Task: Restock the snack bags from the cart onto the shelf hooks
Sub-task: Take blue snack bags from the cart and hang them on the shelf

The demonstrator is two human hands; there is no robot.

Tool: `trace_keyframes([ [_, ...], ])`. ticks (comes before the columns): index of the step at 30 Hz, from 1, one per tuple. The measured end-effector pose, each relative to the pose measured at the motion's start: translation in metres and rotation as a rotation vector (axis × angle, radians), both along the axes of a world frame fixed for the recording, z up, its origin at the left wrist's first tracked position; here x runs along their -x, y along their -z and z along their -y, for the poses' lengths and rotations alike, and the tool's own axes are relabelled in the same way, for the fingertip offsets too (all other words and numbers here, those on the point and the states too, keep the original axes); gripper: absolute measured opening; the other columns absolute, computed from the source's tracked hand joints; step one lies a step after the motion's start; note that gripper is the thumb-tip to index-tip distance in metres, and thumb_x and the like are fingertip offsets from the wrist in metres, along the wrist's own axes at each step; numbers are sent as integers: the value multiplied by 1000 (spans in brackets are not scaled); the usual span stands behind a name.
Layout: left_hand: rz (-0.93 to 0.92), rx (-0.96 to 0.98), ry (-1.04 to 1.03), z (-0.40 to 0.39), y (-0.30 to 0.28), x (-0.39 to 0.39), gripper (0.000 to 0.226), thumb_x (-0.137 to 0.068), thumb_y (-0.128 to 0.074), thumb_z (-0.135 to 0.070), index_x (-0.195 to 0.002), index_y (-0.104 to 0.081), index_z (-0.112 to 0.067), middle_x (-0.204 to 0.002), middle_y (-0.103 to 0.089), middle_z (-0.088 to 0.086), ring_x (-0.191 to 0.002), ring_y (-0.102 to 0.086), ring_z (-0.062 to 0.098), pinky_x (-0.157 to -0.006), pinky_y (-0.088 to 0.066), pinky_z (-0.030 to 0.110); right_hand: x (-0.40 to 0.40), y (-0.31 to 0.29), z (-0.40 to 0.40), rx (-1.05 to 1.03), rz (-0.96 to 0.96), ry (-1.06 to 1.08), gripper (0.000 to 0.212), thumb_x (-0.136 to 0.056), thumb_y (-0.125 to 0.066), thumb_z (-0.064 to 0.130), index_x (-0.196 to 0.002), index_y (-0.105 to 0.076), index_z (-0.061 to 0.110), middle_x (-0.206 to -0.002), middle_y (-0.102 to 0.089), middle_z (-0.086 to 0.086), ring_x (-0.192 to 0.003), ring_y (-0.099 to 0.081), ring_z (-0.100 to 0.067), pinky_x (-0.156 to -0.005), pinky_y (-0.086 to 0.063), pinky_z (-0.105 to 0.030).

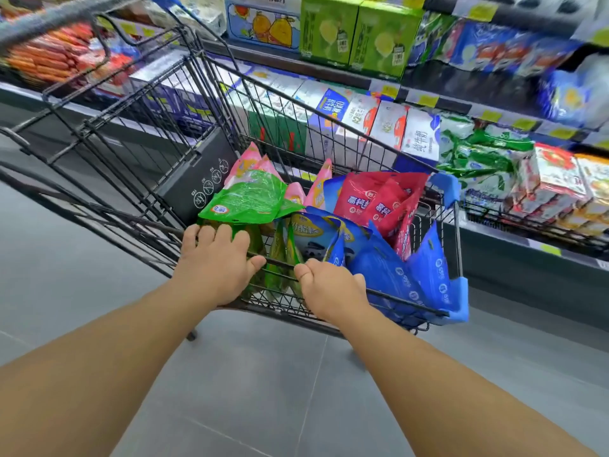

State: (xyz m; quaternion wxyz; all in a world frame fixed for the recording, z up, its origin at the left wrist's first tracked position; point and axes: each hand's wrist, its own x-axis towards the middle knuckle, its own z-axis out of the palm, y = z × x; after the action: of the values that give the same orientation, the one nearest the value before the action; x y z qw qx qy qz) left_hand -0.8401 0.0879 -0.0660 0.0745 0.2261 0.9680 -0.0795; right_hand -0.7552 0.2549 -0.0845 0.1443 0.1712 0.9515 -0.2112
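Aisle runs diagonally. Black wire cart [138, 133] stands on the grey tiled floor [263, 390], its far side close along the store shelving [379, 84] on the right; open floor lies to the left of the cart and in front of the person. The cart's near rim bar [280, 263] crosses the middle of the view; blue plastic corner guards [456, 301] cap the right-hand corners.

Shelves hold green drink cartons [356, 34] up top, white milk boxes [389, 123] below them, and green and white packs [481, 159] farther right. Far left, blurred, a row of orange-red packaged goods [49, 57].

Snack bags all sit in the cart basket: a green bag [247, 199] lying flat on top at left, pink bags [253, 159] behind it, red bags [379, 199] at right rear, blue bags [389, 268] at right front against the near rim.

Left hand [214, 262]: fingers curl over the near rim, tips reaching into the basket just under the green bag's front edge; whether they touch a bag I cannot tell. Thumb stretches along the bar.

Right hand [329, 285]: clenched around the same bar, thumb tucked on top, knuckles just beside the blue bags. The two hands sit near each other, a short stretch of bar bare between the thumbs.
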Motion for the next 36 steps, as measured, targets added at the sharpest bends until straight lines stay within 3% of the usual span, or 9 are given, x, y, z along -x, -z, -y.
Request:
trace_keyframes([
  [7, 7, -58, -11, 6, 5, 41, 45, -98, -26, -59, -115, -43, -21, -124, -45, 7, -123, -38, 33, -116, -11, 52, 42, -2, 5, -4, 21, -26, 34, -105, -20, 37, -111, -53, 30, -115, -62, -1, -110, -54, -32, -95, -36, -49],
  [16, 2, -131, -17, 18, 7, 69, 42, -98, -29, -57, -111, -44, -20, -121, -44, 6, -124, -37, 33, -117, -9, 54, 76, 0, 17, -41, -6, -10, 28, -104, -20, 39, -92, -43, 30, -102, -63, 0, -100, -55, -29, -85, -37, -45],
  [21, -3, -140, -34, 26, 10, 89, 42, -97, -30, -57, -111, -44, -20, -120, -43, 6, -123, -37, 34, -116, -9, 55, 99, 0, 21, -43, -5, -39, 35, -103, -20, 43, -95, -50, 26, -99, -62, 0, -98, -54, -29, -81, -33, -44],
  [27, 9, -85, -92, 41, 6, 115, 46, -97, -28, -58, -117, -45, -20, -124, -45, 7, -124, -37, 34, -115, -11, 53, 132, 0, 31, 6, -14, -90, 28, -104, -21, 42, -91, -43, 31, -107, -63, -2, -103, -55, -31, -87, -35, -46],
  [32, 27, -38, -139, 62, 4, 141, 48, -97, -29, -59, -117, -45, -19, -125, -46, 8, -124, -38, 35, -114, -14, 52, 162, 3, 50, 28, -9, -128, 45, -102, -20, 48, -110, -56, 24, -115, -64, -5, -110, -54, -33, -93, -36, -48],
  [36, 48, -21, -181, 82, 0, 161, 50, -96, -30, -60, -119, -46, -18, -127, -46, 10, -126, -38, 36, -115, -15, 53, 183, 1, 69, 65, 3, -156, 43, -103, -21, 48, -109, -56, 22, -115, -64, -5, -112, -54, -34, -98, -36, -52],
])
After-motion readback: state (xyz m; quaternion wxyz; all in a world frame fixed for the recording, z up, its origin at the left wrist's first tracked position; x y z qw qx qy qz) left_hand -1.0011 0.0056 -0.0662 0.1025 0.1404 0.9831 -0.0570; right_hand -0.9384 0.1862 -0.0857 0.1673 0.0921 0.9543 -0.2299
